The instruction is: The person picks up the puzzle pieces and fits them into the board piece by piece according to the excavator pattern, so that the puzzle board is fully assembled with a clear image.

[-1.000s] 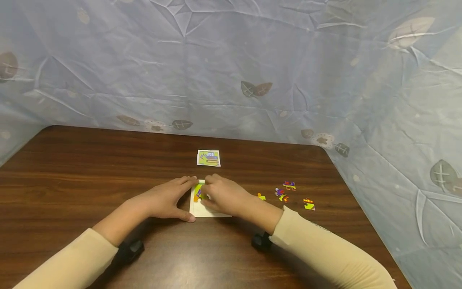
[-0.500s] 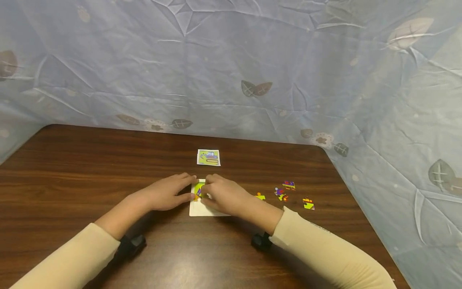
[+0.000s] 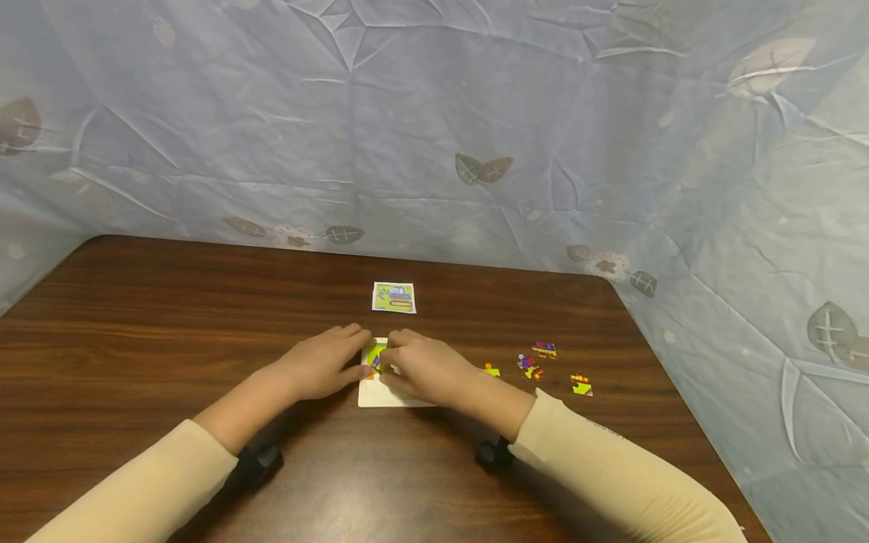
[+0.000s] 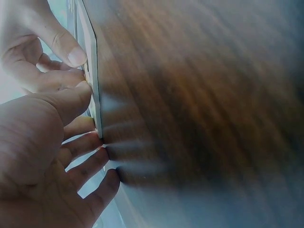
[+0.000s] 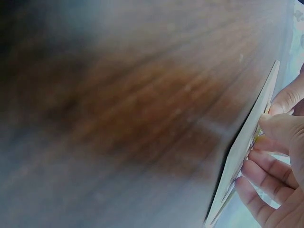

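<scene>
A pale puzzle tray lies on the table in the head view, a green, purple and orange puzzle piece at its far left. My left hand rests at the tray's left edge, fingers spread loosely, thumb on the piece's left side. Over the tray, my right hand pinches at the puzzle with curled thumb and index finger; the hand hides most of what they hold. In the left wrist view the thumbs and fingers of both hands meet close together at the tray. The right wrist view shows the tray edge-on.
Several loose puzzle pieces lie to the right, one lime piece close to my right wrist. Beyond the tray is a picture card of an excavator. A patterned cloth hangs behind the brown table.
My left thumb has moved from the tray's near left corner up onto the piece's left side. My right hand stays almost still over the tray.
</scene>
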Demonstrator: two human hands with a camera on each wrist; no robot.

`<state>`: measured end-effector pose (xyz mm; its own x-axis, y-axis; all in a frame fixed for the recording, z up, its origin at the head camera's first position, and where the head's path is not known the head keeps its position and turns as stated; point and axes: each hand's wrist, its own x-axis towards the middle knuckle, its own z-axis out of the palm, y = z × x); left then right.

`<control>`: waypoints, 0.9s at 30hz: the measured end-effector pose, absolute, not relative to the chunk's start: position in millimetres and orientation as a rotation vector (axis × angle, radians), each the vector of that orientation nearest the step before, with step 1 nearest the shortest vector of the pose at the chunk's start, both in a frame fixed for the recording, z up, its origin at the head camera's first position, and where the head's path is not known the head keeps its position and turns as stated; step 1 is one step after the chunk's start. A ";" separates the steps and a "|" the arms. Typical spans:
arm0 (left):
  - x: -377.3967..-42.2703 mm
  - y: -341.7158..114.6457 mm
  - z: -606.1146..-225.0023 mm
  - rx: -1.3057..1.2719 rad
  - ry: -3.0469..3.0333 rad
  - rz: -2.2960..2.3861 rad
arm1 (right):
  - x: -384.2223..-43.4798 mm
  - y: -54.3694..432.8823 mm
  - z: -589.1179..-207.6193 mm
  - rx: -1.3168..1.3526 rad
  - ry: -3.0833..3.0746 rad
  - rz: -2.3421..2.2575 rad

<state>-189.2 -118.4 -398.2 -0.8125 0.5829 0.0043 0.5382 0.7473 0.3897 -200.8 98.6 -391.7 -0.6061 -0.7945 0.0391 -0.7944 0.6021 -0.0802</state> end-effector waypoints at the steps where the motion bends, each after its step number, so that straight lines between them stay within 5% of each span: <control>1: -189.3 -118.3 -398.1 0.910 2.826 0.572 | -201.1 98.7 -391.8 -1.397 2.812 -0.136; 27: -186.8 -118.4 -396.8 0.880 2.801 0.552 | -204.3 98.3 -389.7 -1.384 2.792 -0.113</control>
